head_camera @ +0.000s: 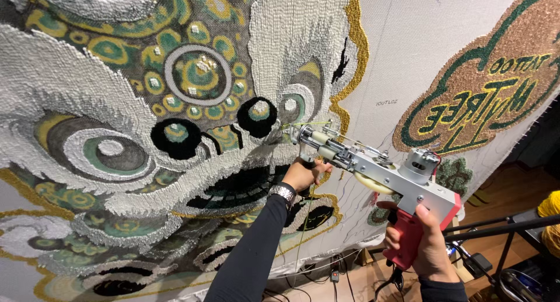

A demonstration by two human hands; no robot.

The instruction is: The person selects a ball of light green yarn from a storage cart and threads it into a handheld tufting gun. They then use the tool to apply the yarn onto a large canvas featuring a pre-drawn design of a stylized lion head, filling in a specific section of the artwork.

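- Holding a silver metal tufting gun with a red plastic grip (379, 171), the person points it at a big stretched cloth in the middle of the frame.
- The right hand (420, 243), at the lower right, is closed tight around the red grip.
- The left hand (303, 174), near the middle, is closed on the gun's front handle, just under its tip.
- The two hands are apart, one at each end of the gun.
- The gun's tip touches the white backing cloth (408, 57) beside the fuzzy lion-face rug of white, green, gold and black yarn (146, 121).
- The gun looks hard and heavy, so two hands on its two handles seem the safest hold.
- A thin yellow-green yarn strand (303, 124) runs to the tip; it looks soft and easy to snap.
- A green and brown tufted sign shape (490, 86) sits at the upper right.
- A silver wristwatch (283, 192) is on the left wrist.
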